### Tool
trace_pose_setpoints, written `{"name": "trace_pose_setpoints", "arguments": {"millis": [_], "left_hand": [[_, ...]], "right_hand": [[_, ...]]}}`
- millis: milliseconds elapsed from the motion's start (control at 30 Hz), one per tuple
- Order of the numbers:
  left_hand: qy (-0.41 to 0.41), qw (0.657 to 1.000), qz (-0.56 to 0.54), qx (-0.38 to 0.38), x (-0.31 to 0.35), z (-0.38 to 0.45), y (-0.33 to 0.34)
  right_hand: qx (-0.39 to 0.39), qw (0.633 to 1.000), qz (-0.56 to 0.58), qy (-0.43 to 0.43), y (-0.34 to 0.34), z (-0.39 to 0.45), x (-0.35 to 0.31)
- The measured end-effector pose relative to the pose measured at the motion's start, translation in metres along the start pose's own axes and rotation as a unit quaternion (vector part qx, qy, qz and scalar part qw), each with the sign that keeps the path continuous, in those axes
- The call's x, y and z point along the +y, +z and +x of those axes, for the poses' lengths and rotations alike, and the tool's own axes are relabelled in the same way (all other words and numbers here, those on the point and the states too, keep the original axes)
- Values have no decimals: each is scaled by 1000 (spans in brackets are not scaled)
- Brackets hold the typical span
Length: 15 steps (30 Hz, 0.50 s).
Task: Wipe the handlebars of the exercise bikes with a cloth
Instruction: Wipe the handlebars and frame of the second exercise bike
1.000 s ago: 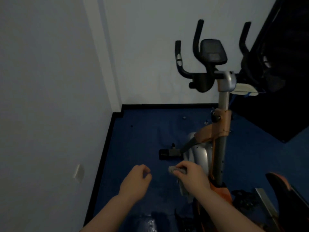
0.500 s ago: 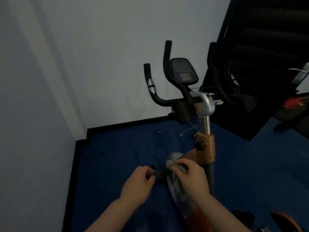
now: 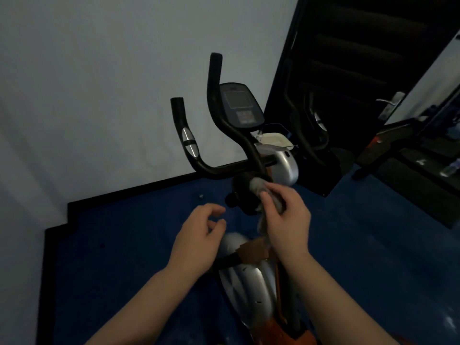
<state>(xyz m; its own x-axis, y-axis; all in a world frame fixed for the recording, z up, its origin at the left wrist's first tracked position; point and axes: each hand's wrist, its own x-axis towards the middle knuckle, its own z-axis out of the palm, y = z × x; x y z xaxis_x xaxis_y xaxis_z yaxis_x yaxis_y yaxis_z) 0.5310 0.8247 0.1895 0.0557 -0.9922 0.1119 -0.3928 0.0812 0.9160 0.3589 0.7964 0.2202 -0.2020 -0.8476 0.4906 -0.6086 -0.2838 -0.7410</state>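
Observation:
An exercise bike with black handlebars (image 3: pixel 219 115) stands in front of me, with a console (image 3: pixel 240 104) between the upright bars. My right hand (image 3: pixel 286 220) grips a grey cloth (image 3: pixel 258 189) just below the handlebar stem, in front of the black hub. The cloth's tail hangs down under that hand. My left hand (image 3: pixel 199 235) hovers to the left of it with its fingers loosely curled and nothing in them. The right-side bars (image 3: pixel 302 135) are dark against a black door.
A white wall (image 3: pixel 99 95) meets the blue floor (image 3: pixel 124 257) at a black skirting on the left. The black door (image 3: pixel 348 70) is open on the right. More dark equipment (image 3: pixel 398 150) lies beyond it. The bike's silver and orange body (image 3: pixel 249 275) is below my hands.
The view has closed in on the handlebars. Both hands have risen; the right one has carried the cloth up to the stem. The left hand's fingers have loosened and moved apart from the cloth.

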Motion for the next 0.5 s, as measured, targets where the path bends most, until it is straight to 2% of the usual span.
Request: {"name": "trace_pose_setpoints", "arguments": {"millis": [133, 233, 333, 400, 500], "left_hand": [[8, 998, -37, 44, 12, 22, 9], [-8, 995, -67, 66, 14, 34, 19], [-12, 994, -76, 79, 16, 43, 30], [-16, 991, -92, 96, 17, 49, 33], [-29, 986, -117, 111, 16, 55, 33]], "right_hand": [[-100, 995, -5, -30, 30, 19, -2], [-119, 991, 18, -59, 22, 2, 14], [-155, 984, 53, -72, 6, 22, 23], [-137, 984, 87, -68, 13, 41, 15], [-164, 978, 113, -59, 31, 24, 6]]}}
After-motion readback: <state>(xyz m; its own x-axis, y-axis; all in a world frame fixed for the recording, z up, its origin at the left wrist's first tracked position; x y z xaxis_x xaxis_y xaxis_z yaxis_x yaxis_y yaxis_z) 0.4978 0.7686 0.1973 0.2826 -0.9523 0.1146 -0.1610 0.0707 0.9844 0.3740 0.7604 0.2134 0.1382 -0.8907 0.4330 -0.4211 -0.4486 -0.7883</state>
